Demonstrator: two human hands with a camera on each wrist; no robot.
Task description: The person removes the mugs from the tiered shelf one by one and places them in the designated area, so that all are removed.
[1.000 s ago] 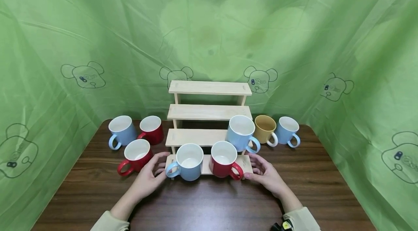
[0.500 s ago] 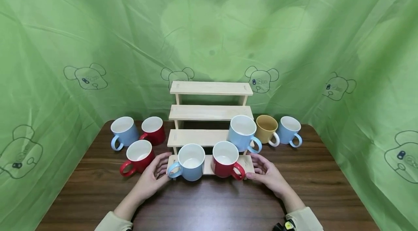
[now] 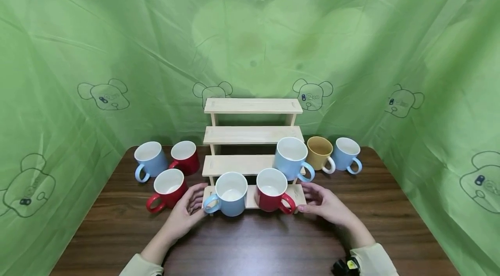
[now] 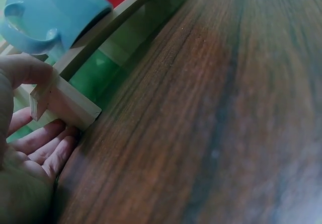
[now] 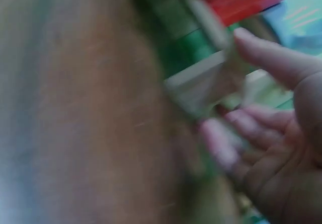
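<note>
A four-step wooden display shelf [image 3: 244, 135] stands at the middle of the table. My left hand [image 3: 186, 211] holds the left end of its lowest step, thumb at the front corner and fingers beside the leg [image 4: 75, 103]. At the opposite end my right hand [image 3: 326, 204] is loosely spread, with its thumb [image 5: 269, 58] right at the step's corner; the right wrist view is blurred. On the lowest step sit a light blue mug [image 3: 231, 201] and a red mug [image 3: 267, 200]. One step up, at the right, is another light blue mug [image 3: 287, 165].
Left of the shelf stand a light blue mug [image 3: 155, 163], a red mug [image 3: 189, 164] and a nearer red mug [image 3: 175, 195]. To its right are a yellow mug [image 3: 317, 159] and a light blue mug [image 3: 343, 159]. A green curtain [image 3: 250, 41] hangs behind the brown table [image 3: 250, 250].
The head view has shifted slightly. My right wrist has moved a little to the right and its thumb has drawn back toward the step's end. The left hand keeps its place on the shelf.
</note>
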